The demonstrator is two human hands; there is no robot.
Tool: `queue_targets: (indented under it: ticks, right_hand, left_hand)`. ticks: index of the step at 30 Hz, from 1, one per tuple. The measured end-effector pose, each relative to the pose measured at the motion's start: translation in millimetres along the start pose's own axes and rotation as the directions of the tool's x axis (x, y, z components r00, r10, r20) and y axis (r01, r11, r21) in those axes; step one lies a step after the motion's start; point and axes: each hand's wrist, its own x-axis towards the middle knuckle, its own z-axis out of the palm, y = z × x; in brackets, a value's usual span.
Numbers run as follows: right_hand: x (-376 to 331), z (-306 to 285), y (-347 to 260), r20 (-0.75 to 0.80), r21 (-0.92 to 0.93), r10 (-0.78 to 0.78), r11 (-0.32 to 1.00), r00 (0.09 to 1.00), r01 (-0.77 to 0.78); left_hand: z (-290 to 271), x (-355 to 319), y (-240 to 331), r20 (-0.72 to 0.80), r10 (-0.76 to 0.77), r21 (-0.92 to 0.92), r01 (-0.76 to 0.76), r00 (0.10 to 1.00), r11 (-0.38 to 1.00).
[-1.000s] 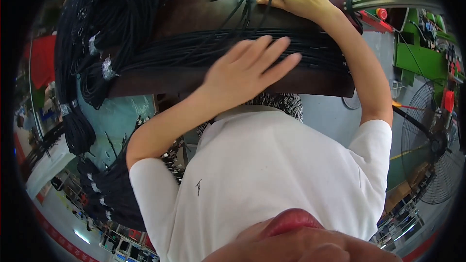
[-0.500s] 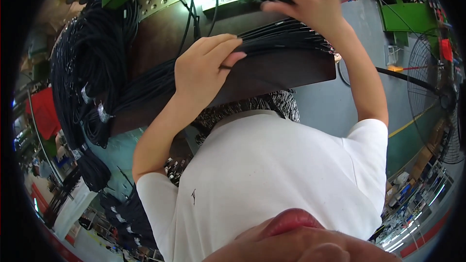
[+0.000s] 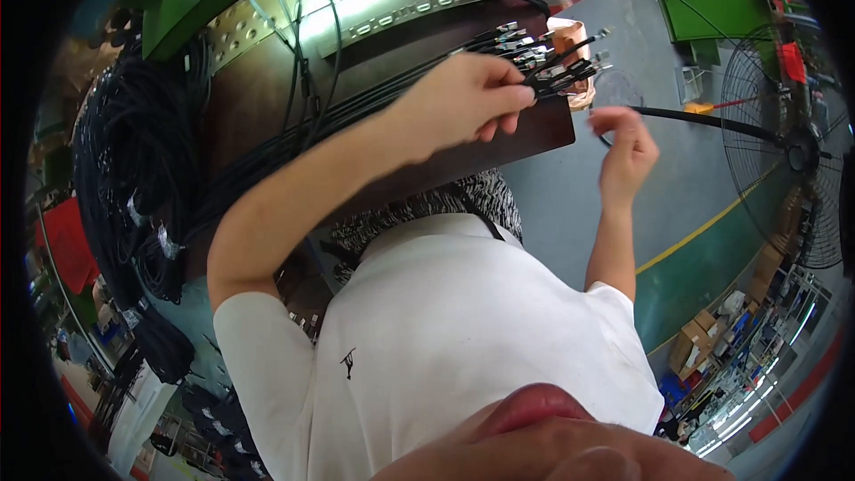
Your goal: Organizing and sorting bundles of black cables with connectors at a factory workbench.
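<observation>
We note the black cables (image 3: 374, 96) lying lengthwise along the dark brown board (image 3: 541, 131), connectors (image 3: 577, 71) gathered at its right end, presumably so the tips sit together within reach. Our left hand (image 3: 476, 102), over the board's right end, pinches the cables narrowly between thumb and fingertips, likely to steady them. Our right hand (image 3: 628, 156), beyond the board's right edge, has curled fingers; blurred, we cannot tell whether they hold anything.
</observation>
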Motion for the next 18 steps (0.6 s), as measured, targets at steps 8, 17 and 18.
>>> queue_targets:
  ticks: [8, 17, 18]
  right_hand:
    - [38.1, 102.5, -68.1, 0.630, 0.587, 0.158, 0.543, 0.760, -0.600]
    - [106.6, 146.2, -67.0, 0.565, -0.075, -0.596, 0.652, 0.571, 0.755]
    - [118.6, 158.5, -56.6, 0.468, -0.320, -0.659, 0.495, 0.589, 0.808]
  left_hand:
    - [30.8, -51.7, -53.9, -0.378, 0.207, -0.235, -0.310, 0.902, 0.921]
    - [13.2, -101.4, -75.2, -0.550, 0.036, -0.485, -0.353, 0.835, 0.800]
    - [15.2, -101.3, -76.1, -0.558, 0.033, -0.490, -0.362, 0.829, 0.793]
